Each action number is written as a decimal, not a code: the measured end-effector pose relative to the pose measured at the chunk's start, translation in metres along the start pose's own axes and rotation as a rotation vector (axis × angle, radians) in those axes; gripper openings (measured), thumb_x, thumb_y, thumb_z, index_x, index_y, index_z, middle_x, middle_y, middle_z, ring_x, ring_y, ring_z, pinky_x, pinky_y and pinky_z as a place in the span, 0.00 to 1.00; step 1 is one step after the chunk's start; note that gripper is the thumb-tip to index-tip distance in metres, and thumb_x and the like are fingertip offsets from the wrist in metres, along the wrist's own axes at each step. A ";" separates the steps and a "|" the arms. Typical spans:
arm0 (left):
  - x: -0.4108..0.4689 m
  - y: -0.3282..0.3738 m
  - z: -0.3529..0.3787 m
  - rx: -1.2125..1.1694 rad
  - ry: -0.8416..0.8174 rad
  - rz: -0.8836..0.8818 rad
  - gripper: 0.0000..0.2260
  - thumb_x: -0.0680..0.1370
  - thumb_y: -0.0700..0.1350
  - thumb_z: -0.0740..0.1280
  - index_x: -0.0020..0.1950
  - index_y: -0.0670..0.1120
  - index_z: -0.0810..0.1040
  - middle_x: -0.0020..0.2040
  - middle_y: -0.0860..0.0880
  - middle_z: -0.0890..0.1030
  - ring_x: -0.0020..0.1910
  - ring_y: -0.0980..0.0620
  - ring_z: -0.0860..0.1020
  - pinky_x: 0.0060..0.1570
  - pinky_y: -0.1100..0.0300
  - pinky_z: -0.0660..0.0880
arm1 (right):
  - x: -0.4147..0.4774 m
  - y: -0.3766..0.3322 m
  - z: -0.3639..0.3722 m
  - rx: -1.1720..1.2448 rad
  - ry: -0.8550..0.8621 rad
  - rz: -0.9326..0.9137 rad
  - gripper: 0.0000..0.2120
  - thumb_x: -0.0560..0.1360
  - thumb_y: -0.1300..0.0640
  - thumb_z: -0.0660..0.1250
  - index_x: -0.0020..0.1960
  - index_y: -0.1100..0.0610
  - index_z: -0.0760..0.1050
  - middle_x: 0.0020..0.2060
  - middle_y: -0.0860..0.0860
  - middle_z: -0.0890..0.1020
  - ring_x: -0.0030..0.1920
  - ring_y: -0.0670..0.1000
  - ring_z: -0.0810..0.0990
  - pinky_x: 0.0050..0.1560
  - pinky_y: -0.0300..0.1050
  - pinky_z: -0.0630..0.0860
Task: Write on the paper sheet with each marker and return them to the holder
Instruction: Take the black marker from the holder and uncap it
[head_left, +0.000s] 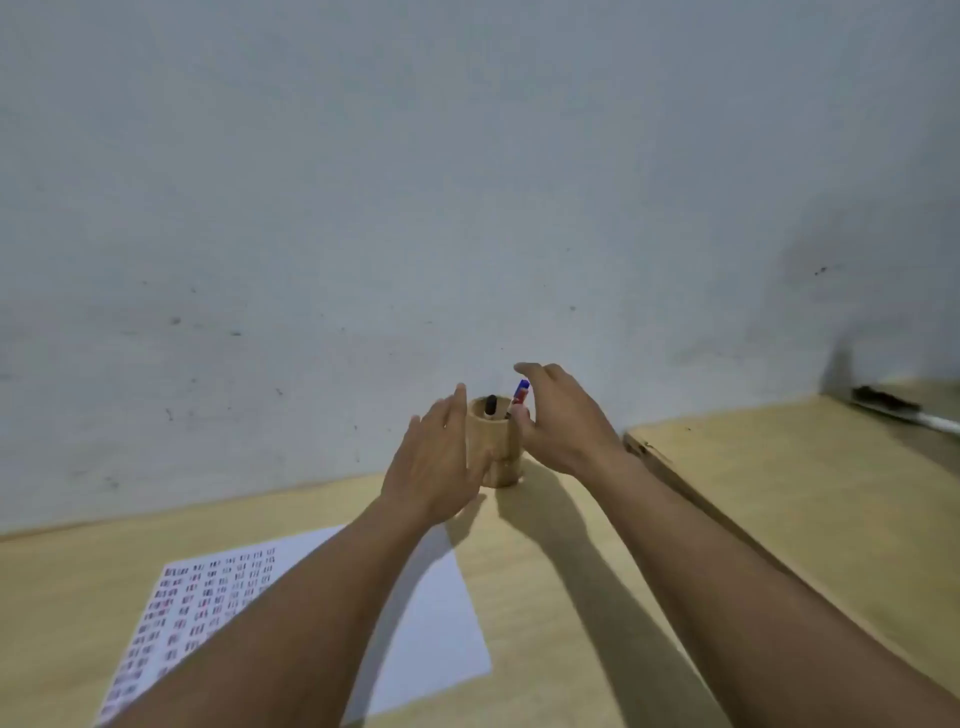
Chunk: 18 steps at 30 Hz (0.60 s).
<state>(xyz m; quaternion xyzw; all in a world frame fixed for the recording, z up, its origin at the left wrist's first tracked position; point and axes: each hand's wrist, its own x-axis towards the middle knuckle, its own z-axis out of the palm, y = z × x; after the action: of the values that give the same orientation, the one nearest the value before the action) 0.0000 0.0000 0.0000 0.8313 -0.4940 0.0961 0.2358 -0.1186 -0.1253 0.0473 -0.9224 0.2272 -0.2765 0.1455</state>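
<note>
Both open, empty hands, left hand (439, 462) and right hand (563, 421), flank the wooden holder (496, 447), apparently steadying it to pick from the markers (519, 395) inside.

The holder (496, 447) stands behind the paper sheet (291, 623), seemingly with two markers (519, 395) in it.

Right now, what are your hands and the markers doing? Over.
Left hand open beside wooden holder. Right hand open at blue-capped marker. Black marker in holder. Paper sheet partly written. Nothing blocking.
</note>
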 end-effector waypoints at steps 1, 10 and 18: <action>0.005 -0.002 0.008 -0.036 -0.013 -0.023 0.38 0.81 0.59 0.58 0.82 0.42 0.43 0.81 0.45 0.55 0.80 0.47 0.55 0.77 0.49 0.53 | 0.003 0.004 0.005 -0.005 0.000 -0.004 0.24 0.82 0.53 0.60 0.77 0.54 0.65 0.68 0.54 0.74 0.68 0.54 0.72 0.62 0.49 0.72; 0.027 -0.009 0.046 -0.462 0.003 -0.205 0.30 0.68 0.59 0.62 0.70 0.56 0.69 0.57 0.55 0.82 0.56 0.51 0.81 0.54 0.49 0.79 | 0.028 0.019 0.040 -0.018 -0.053 0.025 0.15 0.78 0.51 0.63 0.62 0.54 0.79 0.50 0.50 0.83 0.52 0.54 0.80 0.49 0.50 0.78; 0.026 -0.009 0.049 -0.542 0.026 -0.256 0.27 0.66 0.60 0.65 0.63 0.50 0.76 0.53 0.55 0.82 0.53 0.52 0.82 0.53 0.50 0.81 | 0.030 0.022 0.058 0.102 -0.003 0.143 0.13 0.78 0.45 0.65 0.58 0.45 0.83 0.46 0.47 0.85 0.51 0.52 0.81 0.43 0.45 0.72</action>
<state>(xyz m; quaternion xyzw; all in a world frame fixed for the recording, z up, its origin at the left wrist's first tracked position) 0.0175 -0.0404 -0.0349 0.7922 -0.3898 -0.0594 0.4657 -0.0701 -0.1505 0.0052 -0.8956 0.2777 -0.2753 0.2121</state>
